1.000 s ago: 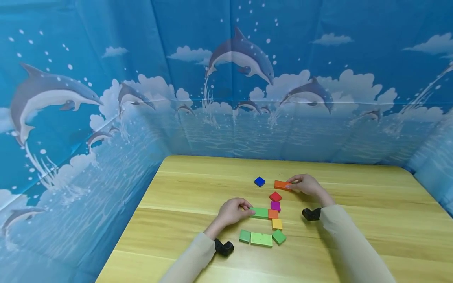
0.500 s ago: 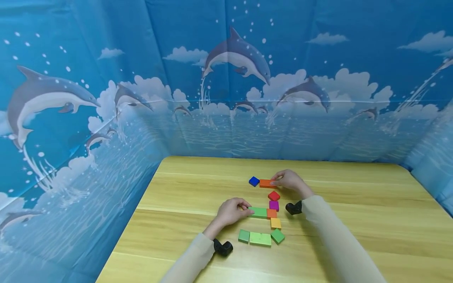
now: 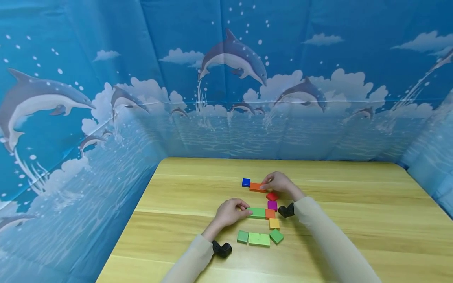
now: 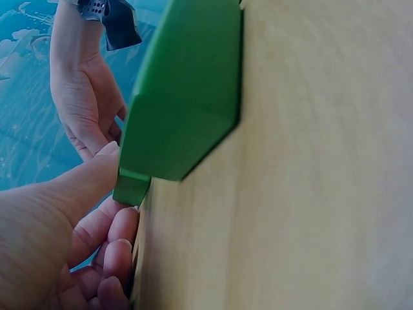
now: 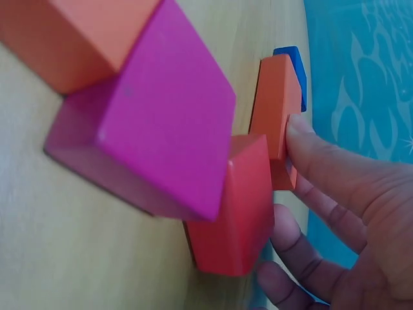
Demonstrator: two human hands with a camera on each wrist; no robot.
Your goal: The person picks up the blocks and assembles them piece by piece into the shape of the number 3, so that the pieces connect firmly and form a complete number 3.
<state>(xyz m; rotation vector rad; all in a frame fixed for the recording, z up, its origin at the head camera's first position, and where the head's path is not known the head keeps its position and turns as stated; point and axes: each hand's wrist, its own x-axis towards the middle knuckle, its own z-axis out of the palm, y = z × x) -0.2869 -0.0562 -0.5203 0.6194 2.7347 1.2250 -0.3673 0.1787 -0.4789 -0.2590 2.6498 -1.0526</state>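
My left hand (image 3: pixel 231 212) pinches the left end of a long green block (image 3: pixel 257 213) lying flat, whose right end meets a small orange block (image 3: pixel 270 213). At the back, my right hand (image 3: pixel 279 182) pinches the right end of a long orange block (image 3: pixel 256 187). Its left end is against a small blue block (image 3: pixel 246 182). In the right wrist view, the thumb lies along one face of the orange block (image 5: pixel 274 106), fingers curling beneath. A red block (image 5: pixel 239 206) sits close to those fingers, with a magenta block (image 5: pixel 161 123) nearer the camera.
Below the small orange block lies a yellow block (image 3: pixel 274 223). Nearer the front, a small green block (image 3: pixel 242 237), a light green long block (image 3: pixel 259 239) and a turned green block (image 3: pixel 276 236) form a row. A dolphin-print curtain (image 3: pixel 226 129) surrounds the wooden table (image 3: pixel 354 220).
My right hand has slid the long orange block left up to the blue block, which has shifted left and turned squarer. My left hand keeps its grip on the green block.
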